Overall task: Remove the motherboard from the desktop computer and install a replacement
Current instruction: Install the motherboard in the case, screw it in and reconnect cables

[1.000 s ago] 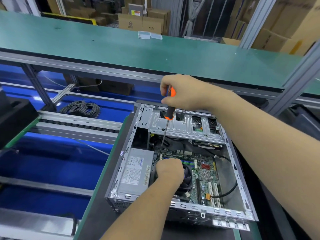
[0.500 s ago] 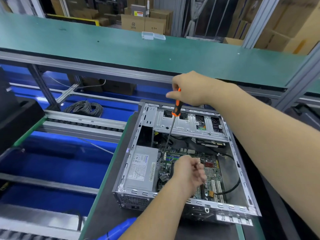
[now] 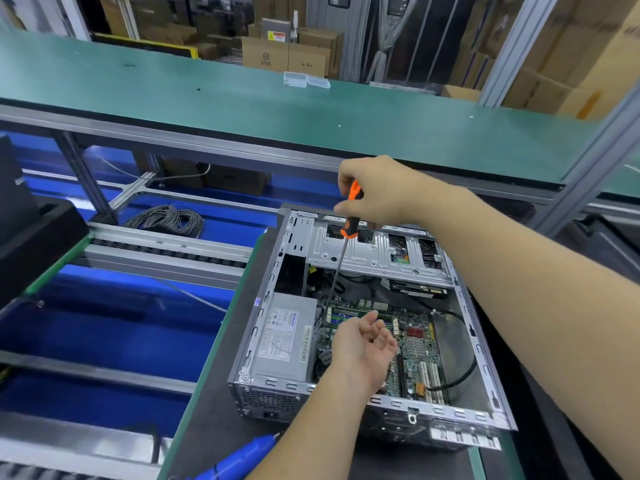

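Gripping the screwdriver (image 3: pixel 347 233) near-upright, the right hand (image 3: pixel 377 192) aims its tip at the motherboard (image 3: pixel 412 337) directly below inside the case (image 3: pixel 460 296), beside the released, palm-up left hand (image 3: pixel 363 344).

A screwdriver (image 3: pixel 350 216) with an orange and black handle is seen at 12 o'clock from the green circuit board (image 3: pixel 410 341). White slots and a small red block are carried on that board. The computer case (image 3: pixel 377 251) is silver-grey, and a grey power supply (image 3: pixel 284 341) with a white label is set at 9 o'clock inside it. The shelf (image 3: pixel 242 109) is green; a blue tool (image 3: pixel 239 457) is seen at 7 o'clock.
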